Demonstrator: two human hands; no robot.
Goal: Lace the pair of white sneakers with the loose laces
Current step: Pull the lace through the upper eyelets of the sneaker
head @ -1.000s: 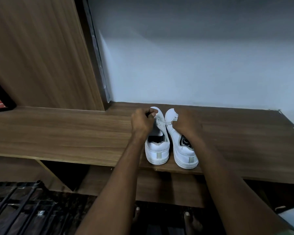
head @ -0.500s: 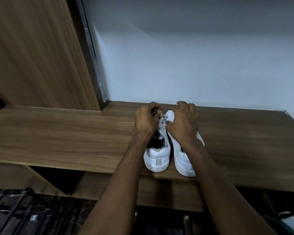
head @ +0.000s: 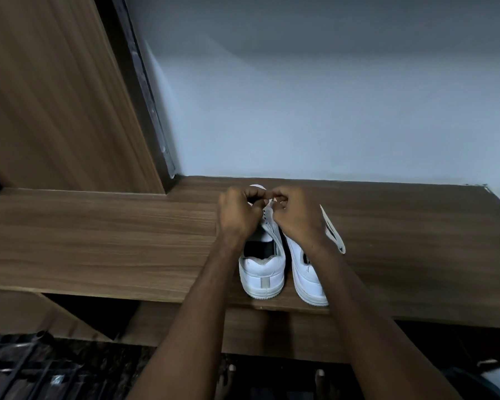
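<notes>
At the front of the left sneaker (head: 262, 272), near the toe eyelets, the fingers of both hands are curled together in a pinch. The left hand (head: 237, 215) and right hand (head: 296, 217) meet fingertip to fingertip; the thing pinched is probably a lace end, but it is too small to confirm. Both sneakers stand side by side on the counter (head: 98, 243), heels at its front edge. The right sneaker (head: 308, 272) is partly covered by the right wrist. A white strip (head: 334, 232) lies on the counter just right of it; lace or tongue cannot be told.

Progress, as a judgement: early. No crossed lacing is visible on either sneaker, so nearly all threading is left.

Change from one second ago: the hands were apart, one over each sneaker. Both now converge on the left sneaker's front.
</notes>
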